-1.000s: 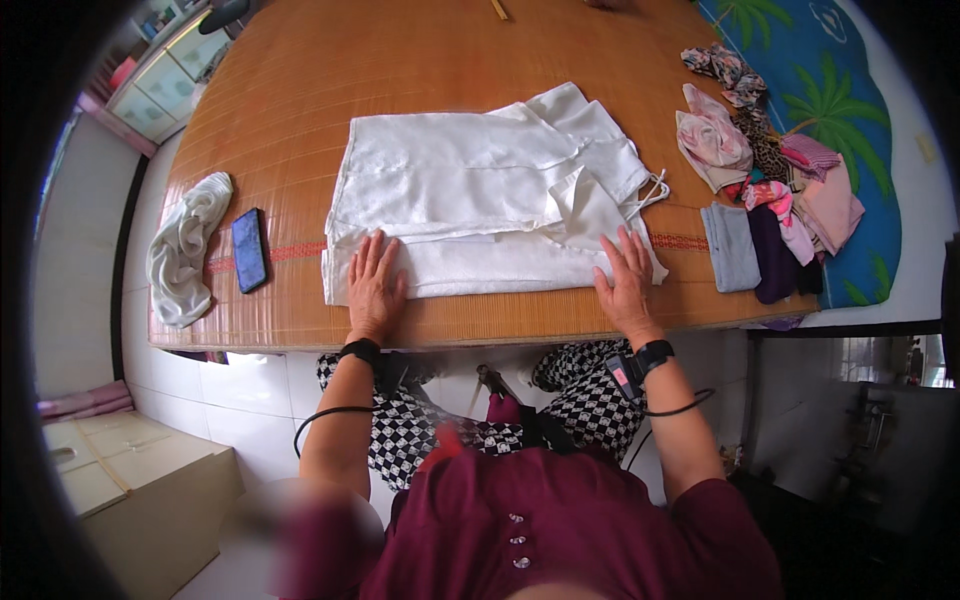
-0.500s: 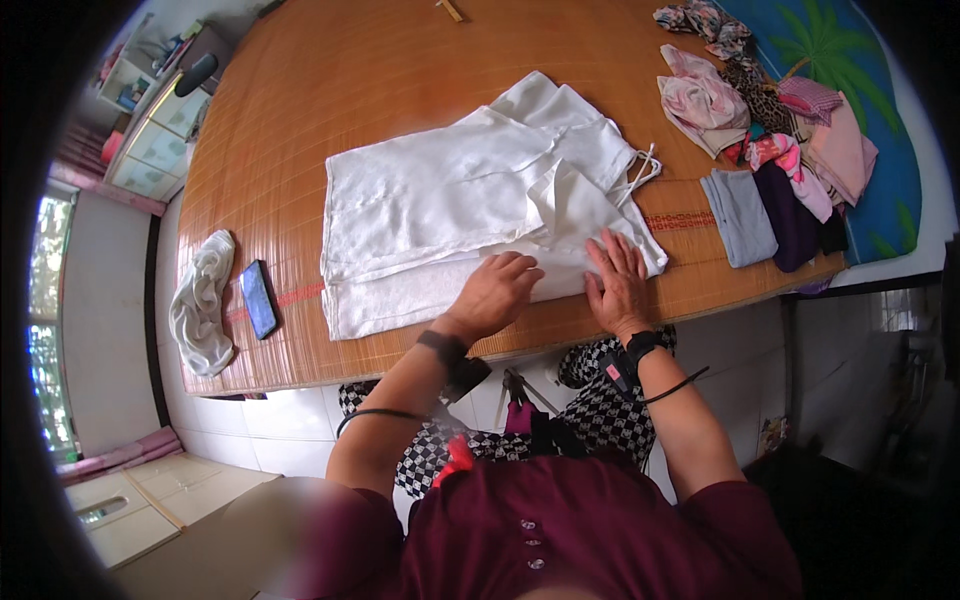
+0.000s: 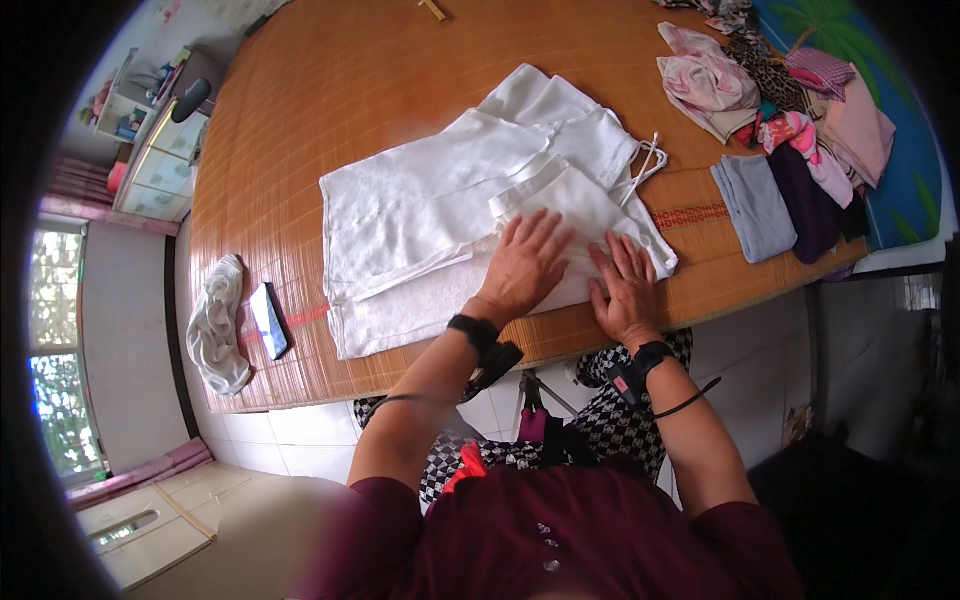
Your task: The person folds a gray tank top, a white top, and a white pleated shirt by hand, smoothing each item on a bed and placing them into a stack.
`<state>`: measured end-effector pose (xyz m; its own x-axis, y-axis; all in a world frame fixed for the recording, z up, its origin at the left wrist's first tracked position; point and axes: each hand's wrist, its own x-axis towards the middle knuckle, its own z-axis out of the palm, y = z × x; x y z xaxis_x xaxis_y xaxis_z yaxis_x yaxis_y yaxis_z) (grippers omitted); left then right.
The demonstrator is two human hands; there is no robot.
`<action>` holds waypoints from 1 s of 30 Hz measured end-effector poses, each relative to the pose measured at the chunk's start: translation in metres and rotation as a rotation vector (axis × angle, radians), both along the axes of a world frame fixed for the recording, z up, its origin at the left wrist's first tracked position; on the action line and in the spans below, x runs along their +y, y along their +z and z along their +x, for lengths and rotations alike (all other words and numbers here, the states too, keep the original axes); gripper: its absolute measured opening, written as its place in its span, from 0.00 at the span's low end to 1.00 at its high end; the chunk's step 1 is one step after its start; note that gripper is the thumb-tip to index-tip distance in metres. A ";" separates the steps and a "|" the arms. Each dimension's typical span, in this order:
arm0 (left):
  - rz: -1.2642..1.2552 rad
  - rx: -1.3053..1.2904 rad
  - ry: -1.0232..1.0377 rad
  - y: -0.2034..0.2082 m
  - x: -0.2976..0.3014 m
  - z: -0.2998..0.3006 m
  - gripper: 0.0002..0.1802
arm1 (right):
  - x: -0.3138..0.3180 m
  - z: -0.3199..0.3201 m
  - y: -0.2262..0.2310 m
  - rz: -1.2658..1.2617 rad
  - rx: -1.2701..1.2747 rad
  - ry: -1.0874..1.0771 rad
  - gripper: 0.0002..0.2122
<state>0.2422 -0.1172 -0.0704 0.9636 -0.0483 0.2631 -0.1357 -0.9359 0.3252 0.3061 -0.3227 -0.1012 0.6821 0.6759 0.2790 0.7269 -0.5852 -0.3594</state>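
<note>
Left hand (image 3: 525, 264), right hand (image 3: 622, 288) spreading flat over white garment (image 3: 420, 212) near mat's front edge (image 3: 555, 340), phone (image 3: 269, 322) lying apart, pink label (image 3: 620, 384) showing

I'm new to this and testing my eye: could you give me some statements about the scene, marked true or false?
The left bare-hand grip is over the shiny, white fabric garment. True.

The flat, rectangular, dark-edged phone is right of the garment. False: the phone is left of it.

A folded, light grey cloth lies beside a dark purple cloth. True.

The right bare-hand grip holds the phone. False: the right bare-hand grip is on the garment.
</note>
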 end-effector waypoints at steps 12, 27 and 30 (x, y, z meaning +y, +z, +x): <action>-0.131 -0.020 0.055 -0.011 0.033 -0.039 0.27 | -0.001 0.000 -0.004 0.001 -0.058 0.048 0.24; 0.130 0.163 0.446 -0.024 0.122 -0.243 0.24 | -0.009 0.011 0.008 -0.166 -0.030 0.166 0.34; 0.184 0.169 0.475 -0.020 0.125 -0.234 0.24 | -0.018 0.024 0.021 -0.270 0.040 0.257 0.34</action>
<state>0.0087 0.0077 -0.0905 0.9186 0.3730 0.1307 0.3569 -0.9249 0.1309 0.3305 -0.3408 -0.0799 0.4871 0.8722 0.0440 0.8510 -0.4627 -0.2482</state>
